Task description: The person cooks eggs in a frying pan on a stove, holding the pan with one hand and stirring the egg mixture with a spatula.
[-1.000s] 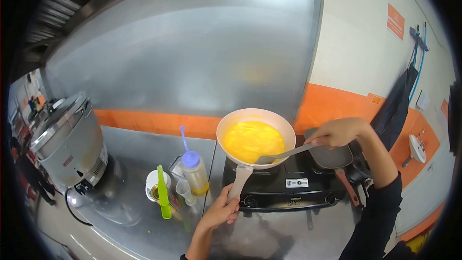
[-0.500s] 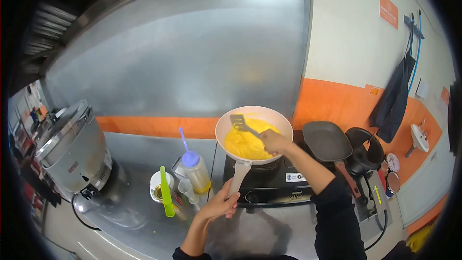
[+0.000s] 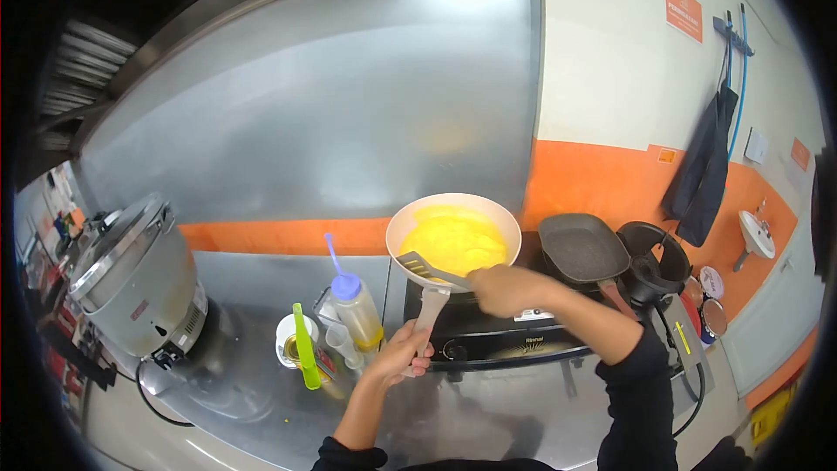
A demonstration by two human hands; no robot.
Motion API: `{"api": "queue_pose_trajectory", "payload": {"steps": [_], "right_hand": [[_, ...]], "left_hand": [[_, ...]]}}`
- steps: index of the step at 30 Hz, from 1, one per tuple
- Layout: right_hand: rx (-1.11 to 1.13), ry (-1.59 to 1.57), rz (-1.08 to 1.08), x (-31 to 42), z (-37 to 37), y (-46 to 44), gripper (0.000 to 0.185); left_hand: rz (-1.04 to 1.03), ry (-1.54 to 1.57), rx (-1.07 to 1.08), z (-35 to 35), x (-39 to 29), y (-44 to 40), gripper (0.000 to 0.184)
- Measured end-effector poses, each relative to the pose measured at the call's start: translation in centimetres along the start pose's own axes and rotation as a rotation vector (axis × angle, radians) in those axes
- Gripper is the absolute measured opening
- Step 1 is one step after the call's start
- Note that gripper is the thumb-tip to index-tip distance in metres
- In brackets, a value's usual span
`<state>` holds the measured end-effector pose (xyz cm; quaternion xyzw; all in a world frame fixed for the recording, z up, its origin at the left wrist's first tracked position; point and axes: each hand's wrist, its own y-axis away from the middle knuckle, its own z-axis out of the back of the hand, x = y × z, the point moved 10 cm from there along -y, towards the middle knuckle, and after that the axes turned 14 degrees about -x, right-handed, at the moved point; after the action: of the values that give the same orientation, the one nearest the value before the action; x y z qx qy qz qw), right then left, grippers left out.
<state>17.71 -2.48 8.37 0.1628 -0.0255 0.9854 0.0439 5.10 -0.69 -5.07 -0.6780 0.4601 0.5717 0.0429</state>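
My left hand (image 3: 401, 353) is closed around the pale handle of a frying pan (image 3: 511, 225), which sits over a black gas stove (image 3: 523, 344). Yellow beaten egg (image 3: 458, 240) spreads across the pan's inside, soft and folded in places. In my right hand (image 3: 506, 290) is a grey slotted spatula (image 3: 429, 270), its head at the pan's near-left rim, beside the egg. The fingers of that hand are wrapped around the spatula's handle.
Left of the stove stand a squeeze bottle (image 3: 356, 310) with a purple lid, a clear plastic cup (image 3: 342, 342) and a white tub (image 3: 286, 336) with a green utensil (image 3: 305, 349) across it. A large rice cooker (image 3: 139, 279) is far left. A grill pan (image 3: 582, 249) and black pot (image 3: 654, 266) are right.
The spatula has moved from the pan's upper left down to its near-left rim, with my right hand lower. The egg looks more gathered. The view has shifted slightly.
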Motion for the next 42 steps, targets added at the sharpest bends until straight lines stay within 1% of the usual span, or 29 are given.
{"api": "queue_pose_trajectory", "payload": {"steps": [1,2,3,5,7,8,10,11,13,15,17,19,20,21,22,23,24,25,27,28,30,31,33,34,35,37,38,40,42], "right_hand": [[-0.083,-0.072,0.004,2.1,0.4,0.3,0.020],[-0.074,-0.145,-0.008,3.4,-0.5,-0.2,0.018],[-0.156,-0.130,0.050,3.8,-1.9,-1.7,0.016],[-0.120,-0.182,-0.058,4.3,-4.5,-4.5,0.015],[-0.400,-0.214,-0.093,4.0,-5.2,-7.7,0.014],[-0.401,-0.220,-0.090,4.4,-5.2,-8.6,0.014],[-0.314,-0.408,-0.409,1.8,-5.8,-10.4,0.014],[-0.316,-0.411,-0.405,1.4,-5.3,-11.2,0.014],[-0.207,0.124,-0.061,2.6,-4.9,-13.0,0.014],[-0.379,0.027,-0.304,-1.2,-3.6,-13.8,0.008],[-0.194,0.402,-0.020,-2.2,-4.2,-15.1,0.013],[-0.314,0.544,0.192,-5.5,-2.9,-15.2,0.011],[-0.264,0.610,0.210,-4.9,-0.1,-12.6,0.005],[-0.167,0.434,0.024,-7.9,1.0,-12.4,0.006],[-0.244,-0.084,-0.320,-9.6,4.1,-9.1,0.008],[-0.275,-0.155,-0.392,-10.6,5.4,-7.3,0.008],[-0.282,-0.165,-0.358,-10.5,6.9,-5.8,0.009],[-0.278,-0.218,-0.370,-9.9,8.4,-4.0,0.018],[-0.608,0.184,0.076,-4.4,13.6,-0.6,0.019],[-0.608,0.190,0.079,-3.2,15.0,0.4,0.019],[-0.344,0.323,-0.030,-1.9,15.4,1.5,0.020],[-0.346,0.322,-0.033,-0.3,16.4,1.7,0.020],[0.029,0.563,-0.108,1.1,14.0,1.5,0.021],[0.030,0.559,-0.112,1.1,13.3,1.1,0.021],[0.035,0.623,-0.087,0.9,12.3,0.6,0.020],[0.009,0.685,-0.048,1.6,11.1,0.6,0.017],[0.012,0.682,-0.042,1.0,10.3,0.6,0.017],[-0.043,0.742,-0.056,-1.7,9.1,0.2,0.023],[-0.056,0.770,-0.068,-5.0,7.4,-0.4,0.022]], "left_hand": [[-0.013,-0.014,-0.017,0.0,0.0,0.0,0.035],[-0.009,-0.016,-0.015,-0.2,-0.2,0.1,0.035],[-0.010,-0.078,-0.025,-0.2,-0.4,0.3,0.033],[-0.010,-0.142,-0.036,-0.1,-0.4,0.3,0.031],[-0.027,-0.225,-0.001,-0.1,-0.4,0.0,0.030],[-0.027,-0.228,-0.007,0.0,-0.4,-0.1,0.030],[0.004,-0.232,0.002,0.0,-0.3,0.0,0.030],[0.001,-0.234,-0.001,-0.1,-0.5,0.1,0.030],[-0.009,-0.252,-0.006,-0.2,-0.6,0.3,0.030],[-0.016,-0.259,-0.023,-0.1,-0.6,0.1,0.030],[-0.016,-0.253,-0.041,0.2,-0.5,-0.1,0.030],[-0.068,-0.270,-0.066,0.4,-0.7,-0.1,0.029],[-0.067,-0.251,-0.067,0.6,-0.6,0.0,0.029],[-0.059,-0.230,-0.058,0.7,-0.6,0.0,0.030],[-0.054,-0.209,-0.049,0.7,-0.7,-0.1,0.030],[-0.068,-0.190,-0.047,0.7,-0.9,0.0,0.030],[-0.056,-0.172,-0.049,0.6,-0.9,0.1,0.030],[-0.042,-0.161,-0.051,0.6,-0.8,0.3,0.030],[-0.050,-0.134,-0.046,0.4,-1.1,0.7,0.031],[-0.046,-0.118,-0.045,0.4,-1.1,0.7,0.032],[-0.049,-0.047,-0.013,0.4,-1.1,0.5,0.036],[-0.048,0.020,0.017,0.3,-1.1,0.4,0.040],[-0.054,0.107,0.057,0.5,-0.6,-0.1,0.047],[-0.061,0.199,0.095,0.4,-0.6,-0.2,0.054],[-0.057,0.197,0.094,0.0,-0.6,0.0,0.054],[-0.097,0.206,-0.090,1.0,-0.8,0.6,0.059],[-0.096,0.208,-0.096,1.0,-0.7,0.6,0.059],[-0.097,0.219,-0.103,1.1,-0.6,0.5,0.070],[-0.099,0.214,-0.089,1.0,-0.6,0.7,0.070]]}}
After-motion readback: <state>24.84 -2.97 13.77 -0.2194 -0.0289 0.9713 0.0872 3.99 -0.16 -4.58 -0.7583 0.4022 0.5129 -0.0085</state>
